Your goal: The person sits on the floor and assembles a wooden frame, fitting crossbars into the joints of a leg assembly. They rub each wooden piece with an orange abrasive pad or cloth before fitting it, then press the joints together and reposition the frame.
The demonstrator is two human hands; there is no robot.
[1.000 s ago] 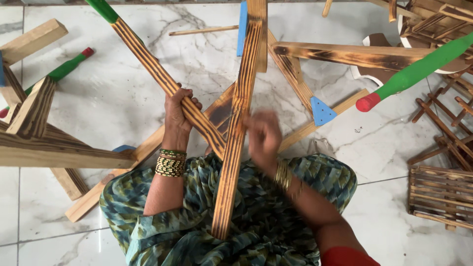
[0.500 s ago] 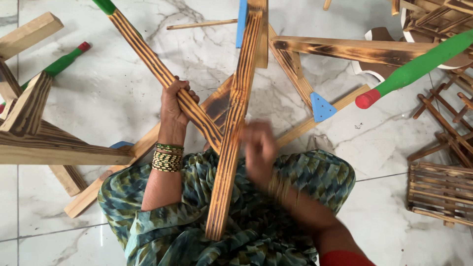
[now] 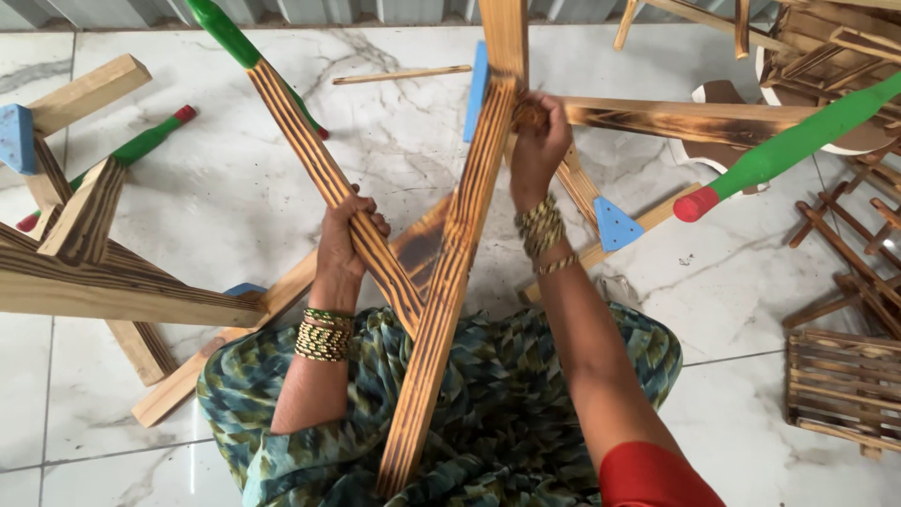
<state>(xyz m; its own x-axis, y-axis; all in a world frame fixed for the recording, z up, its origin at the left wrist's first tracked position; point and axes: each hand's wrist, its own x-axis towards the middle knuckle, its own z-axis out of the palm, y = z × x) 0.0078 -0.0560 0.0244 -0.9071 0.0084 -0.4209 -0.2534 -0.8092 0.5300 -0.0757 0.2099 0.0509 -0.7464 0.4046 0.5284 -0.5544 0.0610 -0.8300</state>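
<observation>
Two scorched, striped wooden bars cross over my lap in a V. My left hand (image 3: 345, 237) is wrapped around the left bar (image 3: 319, 169), which has a green painted tip at the top. My right hand (image 3: 540, 141) is raised and grips the joint where the upright bar (image 3: 450, 272) meets a horizontal burnt rail (image 3: 685, 120). A blue block (image 3: 477, 90) sits on the upright bar's left side. Bangles circle both wrists. What my right fingers pinch is hidden.
On the marble floor lie a wooden frame piece (image 3: 84, 272) at left, a green peg with a red tip (image 3: 779, 155) at right, a blue triangular piece (image 3: 615, 225), a slatted wooden crate (image 3: 845, 385) and a thin stick (image 3: 404, 75).
My right hand has risen from near my lap, where it was blurred with motion, to the joint high on the upright bar. My left hand keeps its hold on the left bar.
</observation>
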